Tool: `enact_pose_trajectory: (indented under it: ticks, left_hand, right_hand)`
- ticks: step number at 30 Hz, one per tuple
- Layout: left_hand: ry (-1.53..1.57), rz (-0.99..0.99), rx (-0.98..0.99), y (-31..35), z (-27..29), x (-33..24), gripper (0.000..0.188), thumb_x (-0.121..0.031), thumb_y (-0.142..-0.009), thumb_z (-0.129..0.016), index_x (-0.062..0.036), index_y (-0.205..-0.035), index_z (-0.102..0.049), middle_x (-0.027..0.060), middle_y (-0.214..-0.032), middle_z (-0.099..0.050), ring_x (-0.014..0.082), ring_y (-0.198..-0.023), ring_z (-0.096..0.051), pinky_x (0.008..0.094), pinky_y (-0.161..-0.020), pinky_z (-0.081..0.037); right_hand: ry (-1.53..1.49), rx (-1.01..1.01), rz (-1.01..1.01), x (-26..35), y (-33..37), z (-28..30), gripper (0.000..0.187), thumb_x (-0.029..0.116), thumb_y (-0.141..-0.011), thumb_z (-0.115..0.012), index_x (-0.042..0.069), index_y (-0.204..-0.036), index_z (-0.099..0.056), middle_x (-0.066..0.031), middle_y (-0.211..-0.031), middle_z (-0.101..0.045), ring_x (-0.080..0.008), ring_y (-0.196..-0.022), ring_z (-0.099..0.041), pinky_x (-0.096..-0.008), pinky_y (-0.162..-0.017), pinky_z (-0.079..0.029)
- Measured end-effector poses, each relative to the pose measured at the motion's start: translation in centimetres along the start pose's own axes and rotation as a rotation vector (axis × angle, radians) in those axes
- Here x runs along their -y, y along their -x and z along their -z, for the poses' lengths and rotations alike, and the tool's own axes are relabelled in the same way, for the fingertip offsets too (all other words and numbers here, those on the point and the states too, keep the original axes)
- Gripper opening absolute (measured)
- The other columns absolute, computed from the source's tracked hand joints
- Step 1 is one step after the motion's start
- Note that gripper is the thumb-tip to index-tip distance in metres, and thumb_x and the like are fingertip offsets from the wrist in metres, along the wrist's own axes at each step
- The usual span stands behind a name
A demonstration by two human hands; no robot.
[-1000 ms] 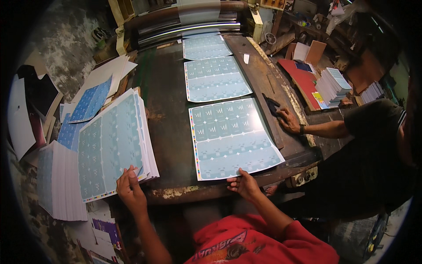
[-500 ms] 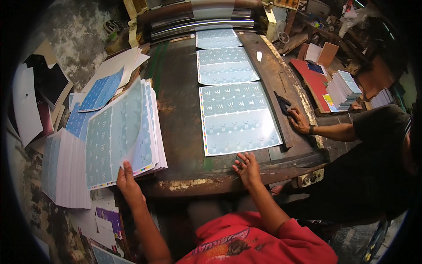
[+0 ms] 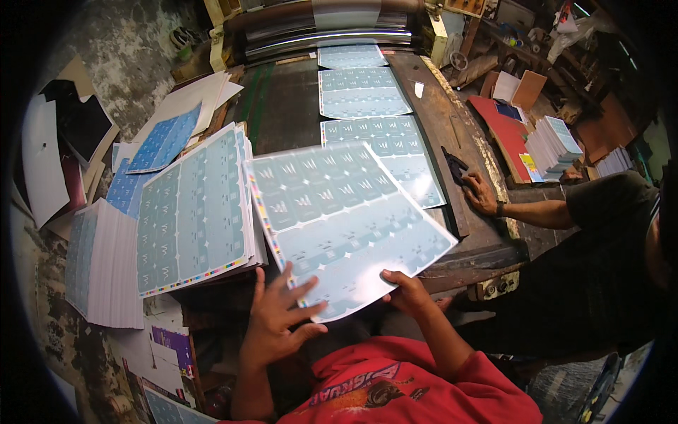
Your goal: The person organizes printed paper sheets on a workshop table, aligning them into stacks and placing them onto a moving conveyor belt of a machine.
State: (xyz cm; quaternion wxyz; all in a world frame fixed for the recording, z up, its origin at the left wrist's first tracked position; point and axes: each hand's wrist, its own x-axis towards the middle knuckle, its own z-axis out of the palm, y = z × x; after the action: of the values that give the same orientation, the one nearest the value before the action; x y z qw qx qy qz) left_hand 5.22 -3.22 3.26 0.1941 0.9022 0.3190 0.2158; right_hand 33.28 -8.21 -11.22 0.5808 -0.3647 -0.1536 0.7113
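Note:
A large light-blue printed sheet (image 3: pixel 339 233) hangs tilted over the near edge of the machine table. My right hand (image 3: pixel 409 293) pinches its near edge, thumb on top. Beside the sheet's near left corner, my left hand (image 3: pixel 279 318) has its fingers spread, slightly blurred; it grips nothing. Farther up, a row of similar printed sheets (image 3: pixel 378 134) runs toward the rollers (image 3: pixel 328 39), the nearest partly hidden by the held one. A thick stack of printed sheets (image 3: pixel 191 205) stands at my left.
A co-worker's hand (image 3: pixel 482 194) rests on a black object along the table's wooden guide bar (image 3: pixel 441 159). White-edged sheets (image 3: pixel 113 268) are piled at far left, near blue printed sheets (image 3: pixel 166 141). Behind the co-worker's arm, a red board (image 3: pixel 498 138) bears another paper stack (image 3: pixel 554 148).
A sheet has moved from the left stack rightward over the table's near edge, now in my right hand. My left hand has let go. The row of sheets has advanced toward the rollers.

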Motion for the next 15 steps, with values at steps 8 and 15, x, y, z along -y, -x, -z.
enact_pose_trajectory:
  ticks: [8, 15]
  left_hand:
    - [-0.358, 0.340, -0.421, -0.1, 2.2, 6.4, 0.054, -0.041, -0.086, -0.067, -0.0056, -0.127, -0.061, 0.0140, -0.141, -0.052, 0.0354, -0.137, -0.040, 0.0490, -0.114, -0.027]
    - [-0.389, 0.342, -0.543, 1.1, 0.1, 9.1, 0.042, -0.028, -0.088, -0.069, -0.0067, -0.124, -0.064, 0.0103, -0.125, -0.065, 0.0331, -0.127, -0.052, 0.0447, -0.106, -0.035]
  right_hand:
    - [-0.005, -0.193, -0.150, -6.6, 3.7, 7.6, 0.038, 0.026, -0.094, -0.059, -0.003, -0.117, -0.049, -0.0127, -0.080, -0.062, -0.0227, -0.066, -0.062, -0.0344, -0.062, -0.052]
    - [0.074, -0.220, -0.114, -7.7, 7.0, 6.9, 0.043, 0.032, -0.097, -0.055, -0.002, -0.121, -0.046, -0.0156, -0.085, -0.064, -0.0247, -0.071, -0.064, -0.0338, -0.065, -0.051]
